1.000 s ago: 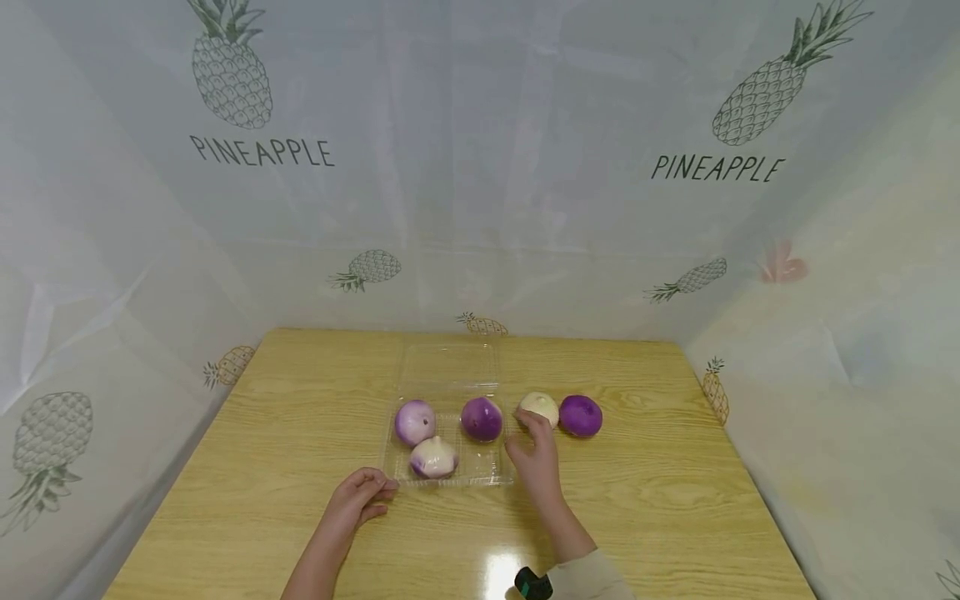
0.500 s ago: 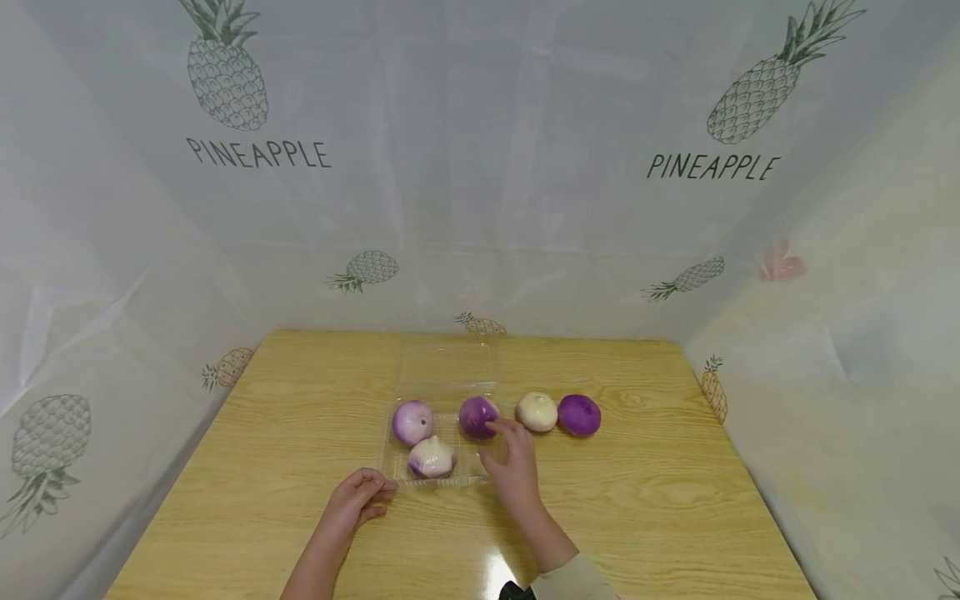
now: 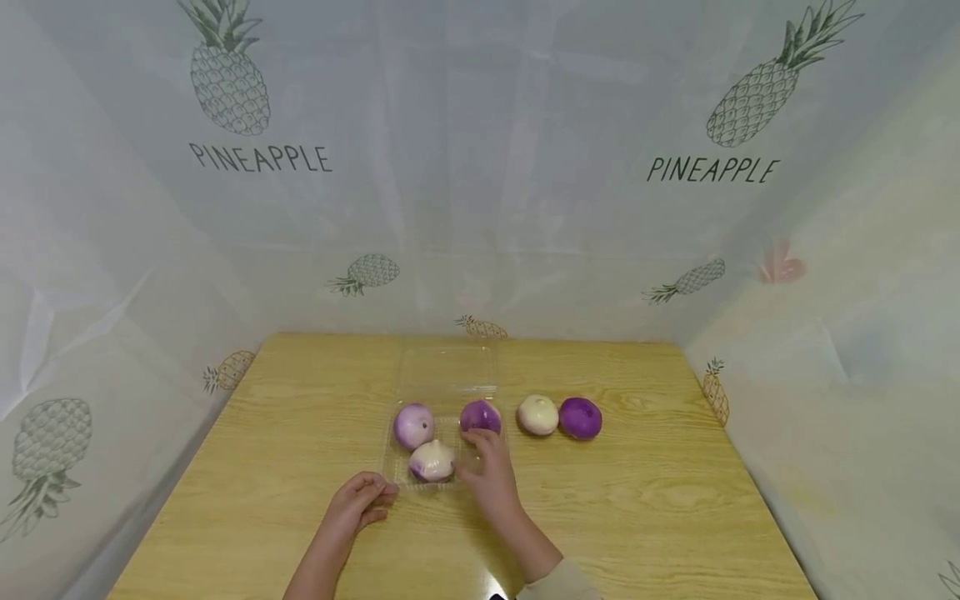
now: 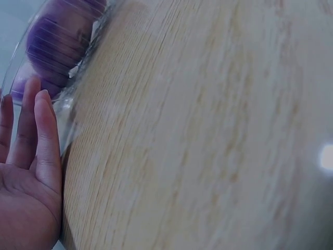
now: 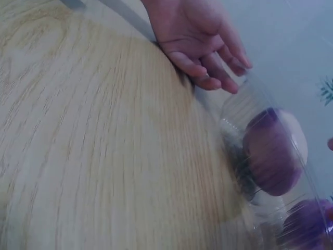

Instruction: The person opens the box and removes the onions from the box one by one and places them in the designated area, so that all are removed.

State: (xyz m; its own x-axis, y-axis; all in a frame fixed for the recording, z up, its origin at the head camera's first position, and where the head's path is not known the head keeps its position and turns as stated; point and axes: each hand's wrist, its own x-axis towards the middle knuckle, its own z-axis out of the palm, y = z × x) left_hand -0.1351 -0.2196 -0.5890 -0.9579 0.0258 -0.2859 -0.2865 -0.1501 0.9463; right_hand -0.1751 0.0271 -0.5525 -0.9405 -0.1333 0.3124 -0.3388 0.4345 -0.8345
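Observation:
A clear plastic clamshell box lies with its lid folded back, holding three onions. One is pale purple, one white with purple patches, and a darker purple onion sits at the back right. My left hand touches the box's front left corner, its fingers extended in the left wrist view. Reaching over the box's right side, my right hand has its fingertips at the front of the darker purple onion and its thumb beside the white one. Only bits of its fingers show in the right wrist view.
Right of the box, a cream onion and a deep purple onion sit side by side on the wooden table. The transparent lid lies toward the back edge. A pineapple-print curtain surrounds the table.
My right hand has moved left from beside the cream onion, past the darker purple onion's right side, to its front. The left hand has stayed at the box corner.

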